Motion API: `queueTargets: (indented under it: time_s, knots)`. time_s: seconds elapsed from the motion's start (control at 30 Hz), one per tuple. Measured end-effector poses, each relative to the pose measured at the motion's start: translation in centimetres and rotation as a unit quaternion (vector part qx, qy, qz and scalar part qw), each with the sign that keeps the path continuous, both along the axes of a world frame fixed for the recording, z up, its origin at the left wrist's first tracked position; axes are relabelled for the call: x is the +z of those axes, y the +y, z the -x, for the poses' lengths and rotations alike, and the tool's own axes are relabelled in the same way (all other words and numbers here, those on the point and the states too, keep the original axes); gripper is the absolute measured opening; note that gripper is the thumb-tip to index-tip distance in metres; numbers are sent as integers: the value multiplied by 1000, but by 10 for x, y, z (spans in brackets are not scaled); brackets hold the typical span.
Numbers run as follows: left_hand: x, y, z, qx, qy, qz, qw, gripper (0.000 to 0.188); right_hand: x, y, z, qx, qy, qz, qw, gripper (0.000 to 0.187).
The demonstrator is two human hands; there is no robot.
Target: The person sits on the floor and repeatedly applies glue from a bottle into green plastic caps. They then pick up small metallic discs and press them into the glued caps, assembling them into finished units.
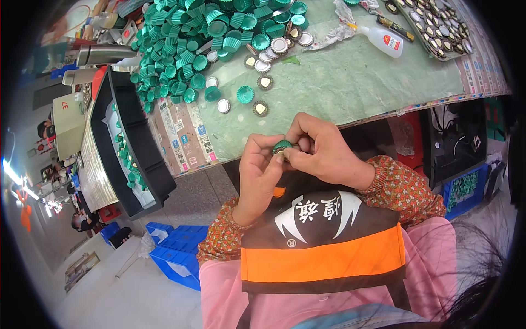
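Observation:
Just off the table's near edge, above my lap, both hands pinch one small green fluted cup (282,145). My left hand (256,171) holds its left side between thumb and fingers. My right hand (324,152) is closed against its right side, thumb and fingertips together. A small brownish, pale-centred piece shows at the cup's lower rim, partly hidden by my fingertips. On the table beyond lie a loose green cup (245,94), a dark-rimmed cap with a cream centre (260,108) and a white crimped cap (223,106).
A large heap of green cups (183,52) covers the table's far left. A white squeeze bottle (385,43), a black tube (395,28) and a tray of caps (459,50) sit far right. A black tray (143,159) stands left; a blue crate (178,255) is below.

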State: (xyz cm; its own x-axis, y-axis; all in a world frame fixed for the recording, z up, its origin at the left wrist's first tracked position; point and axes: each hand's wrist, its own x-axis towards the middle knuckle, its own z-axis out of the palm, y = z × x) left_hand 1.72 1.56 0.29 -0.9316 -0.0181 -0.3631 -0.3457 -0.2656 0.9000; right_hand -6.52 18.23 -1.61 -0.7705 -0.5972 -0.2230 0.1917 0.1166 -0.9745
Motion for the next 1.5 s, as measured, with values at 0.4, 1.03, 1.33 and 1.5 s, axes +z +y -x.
queueTargets:
  time_s: [0.4,1.03,1.33,1.5]
  knots:
    - [3,-2,6,53,-76,-42,995,27,8,10,19,51,-12,7,999,21]
    - [-4,-26,8,95,-80,-127,984,25,16,8,23,55,67,-16,996,24]
    - [50,-199,-13,279,246,-270,888,44,19,98,107,-226,541,-332,738,37]
    - [29,-191,3,296,172,-76,937,41,-1,115,122,-194,544,-416,703,47]
